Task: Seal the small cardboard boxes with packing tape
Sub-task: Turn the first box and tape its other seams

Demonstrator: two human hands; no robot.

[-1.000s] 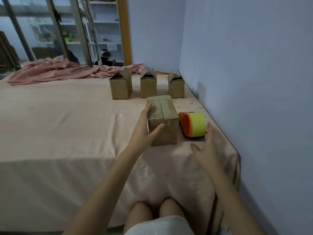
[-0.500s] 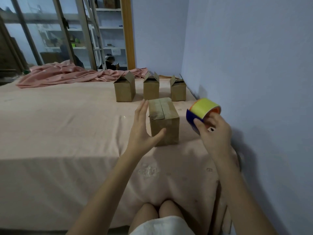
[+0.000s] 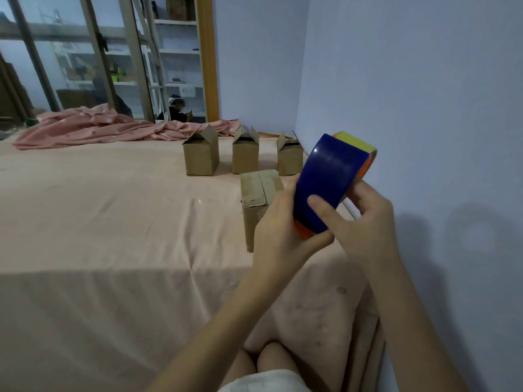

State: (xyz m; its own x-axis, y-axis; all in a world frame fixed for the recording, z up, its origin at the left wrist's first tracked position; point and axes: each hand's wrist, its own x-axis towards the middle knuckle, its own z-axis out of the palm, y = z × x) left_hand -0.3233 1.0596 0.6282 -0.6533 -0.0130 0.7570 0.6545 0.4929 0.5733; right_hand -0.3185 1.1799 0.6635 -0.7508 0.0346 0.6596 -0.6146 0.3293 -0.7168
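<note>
Both my hands hold a tape dispenser [image 3: 328, 179] up in front of me; it has a blue guard, an orange body and a yellow tape roll. My right hand [image 3: 365, 222] grips it from the right, thumb on the blue guard. My left hand [image 3: 280, 227] grips its lower left side. Behind them a small closed cardboard box [image 3: 257, 193] stands on the pink cloth, partly hidden by my left hand. Three small boxes with raised flaps stand in a row further back: left [image 3: 199, 155], middle [image 3: 245, 154], right [image 3: 290, 158].
The pink-covered table [image 3: 113, 222] runs left; its front edge drops near my knees. A crumpled pink cloth [image 3: 93, 128] lies along the far edge. A lilac wall [image 3: 424, 108] stands close on the right. Glass doors and shelves are behind.
My right hand lifted the dispenser from the table and brought it in front of me. My left hand left the closed box and took hold of the dispenser.
</note>
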